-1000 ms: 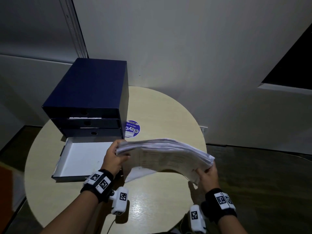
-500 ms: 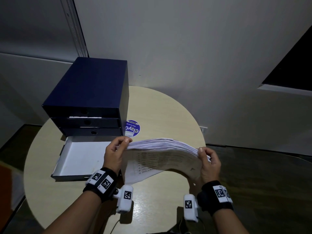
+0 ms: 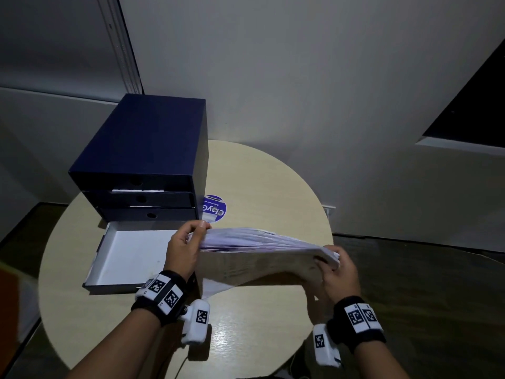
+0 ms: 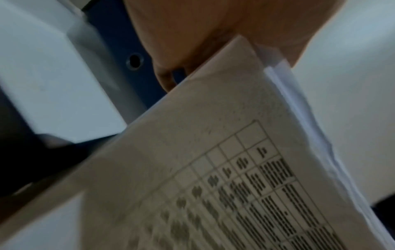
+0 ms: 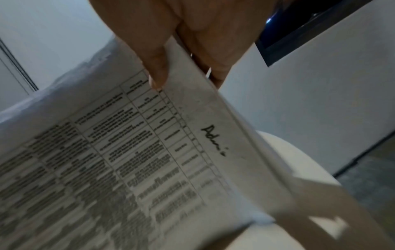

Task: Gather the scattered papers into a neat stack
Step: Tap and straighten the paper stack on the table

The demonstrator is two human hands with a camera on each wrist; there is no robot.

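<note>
I hold a thick stack of papers (image 3: 262,242) above the round bench (image 3: 259,181), my left hand (image 3: 183,250) and right hand (image 3: 337,272) each gripping one end.

head: high, looking down at table (image 3: 259,173); wrists: close under papers (image 4: 213,169), shared with head

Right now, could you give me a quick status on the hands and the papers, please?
Left hand and right hand each grip an end of the paper stack. Stack held above the round table, edges uneven. Open drawer tray beside it, nothing blocking.
</note>
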